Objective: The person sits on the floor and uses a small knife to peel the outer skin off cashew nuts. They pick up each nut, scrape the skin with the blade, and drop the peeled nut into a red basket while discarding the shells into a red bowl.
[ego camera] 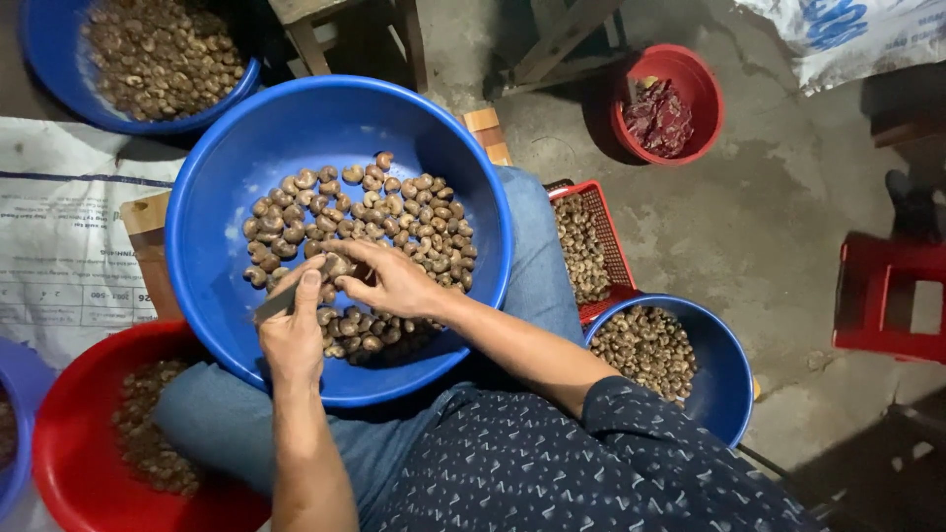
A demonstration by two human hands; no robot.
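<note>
Dark patterned cloth of the person's shirt (552, 463) fills the bottom of the view, with blue trousers (537, 246) over the knees beneath it. On the lap rests a big blue basin (246, 138), its floor partly covered by a heap of brown nuts (394, 212). Both hands meet over the middle of that heap. Left hand (294, 330) is closed round a small knife (274, 300), the thumb lying along its upper side and the tip of the tool pointing toward the other hand. Right hand (389, 279) pinches a single nut (335, 264) between thumb and fingertips, holding it right at the end of the knife, just above the pile. Beside the left knee stands a red basin (59, 443) with darker nuts in it, and the rim of another blue tub (12, 394) shows at the left edge. By the right side stand a smaller blue bowl (724, 374) of pale nuts and, touching it, a red slotted crate (616, 246) holding more. Farther off are a second blue basin (59, 89) of nuts at upper left, a red bowl (700, 94) with reddish scraps, a red stool (887, 296) and a printed white sack (59, 246) spread on the concrete floor (769, 217).
</note>
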